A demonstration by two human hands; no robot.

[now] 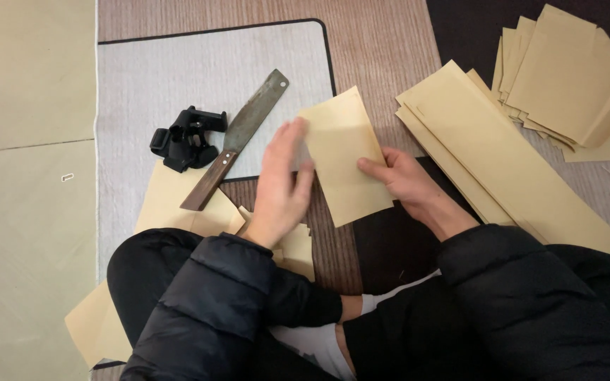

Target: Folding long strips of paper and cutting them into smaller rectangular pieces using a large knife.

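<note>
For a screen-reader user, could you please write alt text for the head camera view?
Seated on a patterned rug, a person holds a tan paper sheet with the right hand; the left hand touches its edge. A wooden-handled knife lies left, paper stacks right.

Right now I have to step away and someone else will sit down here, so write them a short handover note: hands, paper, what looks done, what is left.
Left hand: open, fingers resting on the left edge of the small folded tan paper sheet.
Right hand: thumb pinning that sheet's right edge.
Long tan paper strips lie stacked to the right; a fanned pile of folded tan pieces sits top right, apparently done.
More tan offcuts lie by the left knee.
Wooden-handled flat knife and black plastic clamp rest on the grey mat, untouched.
Left: this sheet, then the strips.
</note>
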